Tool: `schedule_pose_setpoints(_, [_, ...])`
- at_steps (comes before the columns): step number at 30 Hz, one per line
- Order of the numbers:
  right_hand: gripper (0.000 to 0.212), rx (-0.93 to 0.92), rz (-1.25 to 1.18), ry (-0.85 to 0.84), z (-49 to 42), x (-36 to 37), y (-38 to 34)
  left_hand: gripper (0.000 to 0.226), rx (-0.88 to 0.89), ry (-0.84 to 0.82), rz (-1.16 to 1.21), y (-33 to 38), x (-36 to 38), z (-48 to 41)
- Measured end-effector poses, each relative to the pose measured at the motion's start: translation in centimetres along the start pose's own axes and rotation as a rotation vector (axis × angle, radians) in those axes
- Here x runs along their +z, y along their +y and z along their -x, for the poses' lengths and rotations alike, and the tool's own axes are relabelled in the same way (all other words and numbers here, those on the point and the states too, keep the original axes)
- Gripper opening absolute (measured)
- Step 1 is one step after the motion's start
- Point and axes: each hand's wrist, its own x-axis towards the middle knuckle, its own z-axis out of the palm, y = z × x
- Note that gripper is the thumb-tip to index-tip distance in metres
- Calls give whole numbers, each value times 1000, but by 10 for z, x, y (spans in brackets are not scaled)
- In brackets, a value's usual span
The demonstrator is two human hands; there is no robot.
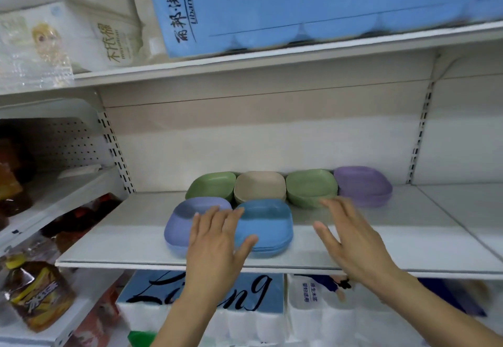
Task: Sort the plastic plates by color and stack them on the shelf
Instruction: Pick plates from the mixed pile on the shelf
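Plates: stacks of plastic plates sit in two rows on the middle shelf (408, 237), all close together left of its centre.
Back row: left to right, a green stack (211, 184), a beige stack (260, 186), a second green stack (310, 186) and a purple stack (362, 184), against the back panel.
Front row: a periwinkle stack (179, 227) on the left and a blue stack (268, 224) just beside it.
Left hand (215, 240): palm down, fingers straight and spread, grasping nothing. It lies over the gap between the periwinkle and blue stacks, with the thumb across the blue stack's front edge. Whether it touches them I cannot tell.
Right hand (351, 237): released and flat, fingers extended, blurred. It is above the bare shelf right of the blue stack, fingertips near the second green stack, holding nothing.
Surface: a white metal shelf board with slotted uprights at both sides.
Room: a shop aisle. A blue tissue pack (299, 0) lies on the shelf above, tissue rolls (245, 306) sit below, and an oil bottle (35, 292) stands in the bay to the left.
Count: six stacks, namely two green, one beige, one purple, one periwinkle and one blue. Four are at the back and two in front. Plates per stack cannot be told.
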Motion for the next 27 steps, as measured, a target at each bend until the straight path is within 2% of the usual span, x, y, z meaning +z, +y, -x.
schedule_pose_setpoints(4, [55, -16, 117, 98, 37, -37, 38, 65, 78, 42, 104, 57, 0, -3])
schedule_pose_setpoints(8, [57, -3, 204, 129, 74, -89, 86, 74, 103, -38, 215, 133, 6, -3])
schedule_pose_setpoints(13, [57, 107, 227, 184, 132, -169, 159, 74, 209, -103, 246, 245, 15, 6])
schedule_pose_setpoints(17, [55, 178, 342, 181, 199, -236, 229, 74, 322, -143, 268, 344, 24, 17])
schedule_pose_setpoints(23, [55, 330, 438, 184, 269, -328, 329, 81, 473, -265, 416, 499, 52, 24])
schedule_pose_setpoints(27, [50, 491, 407, 146, 293, -376, 379, 65, 518, -390, 536, 594, 67, 22])
